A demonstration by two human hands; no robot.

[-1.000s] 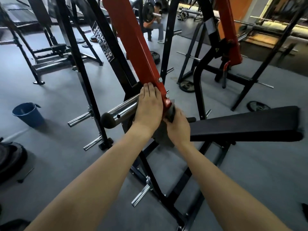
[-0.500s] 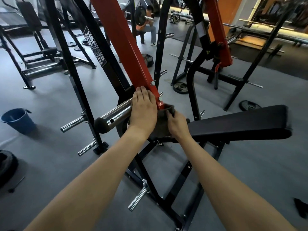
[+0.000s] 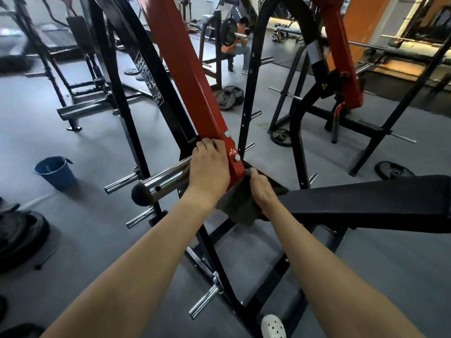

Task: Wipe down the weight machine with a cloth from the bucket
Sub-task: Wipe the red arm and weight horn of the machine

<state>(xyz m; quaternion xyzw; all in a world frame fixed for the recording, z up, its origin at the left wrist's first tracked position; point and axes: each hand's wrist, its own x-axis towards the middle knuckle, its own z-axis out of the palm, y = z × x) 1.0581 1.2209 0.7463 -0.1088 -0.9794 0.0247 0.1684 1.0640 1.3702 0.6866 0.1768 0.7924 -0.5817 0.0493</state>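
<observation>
The weight machine (image 3: pixel 148 79) fills the view in front of both hands. It is a welded black steel frame, and I judge it heavy, rigid and fixed in place, so it has to be wiped where it stands. Its red lever arm (image 3: pixel 192 81) slopes down to the hands. Because it probably pivots, it is best steadied near its lower end. The left hand (image 3: pixel 210 167) does that, with its fingers curled over the arm's edge where the chrome sleeve (image 3: pixel 166 181) juts out to the left. The sleeve looks smooth and likely slippery when damp.

The cloth (image 3: pixel 238 206) is dark, soft and limp. It is bunched under the right hand (image 3: pixel 260 189), which grips it against the foot of the red arm, and a loose flap hangs below. It should be light and easy to fold around tubes and bolts, and a full-palm hold suits it.

Grey rubber floor (image 3: pixel 85 240) spreads beneath the arms. A long black pad (image 3: pixel 366 201) reaches out right of the right hand. Weight plates (image 3: pixel 19 235) lie far left of the left hand. The blue bucket (image 3: pixel 55 173) stands on the floor well left of the hands, out of reach.
</observation>
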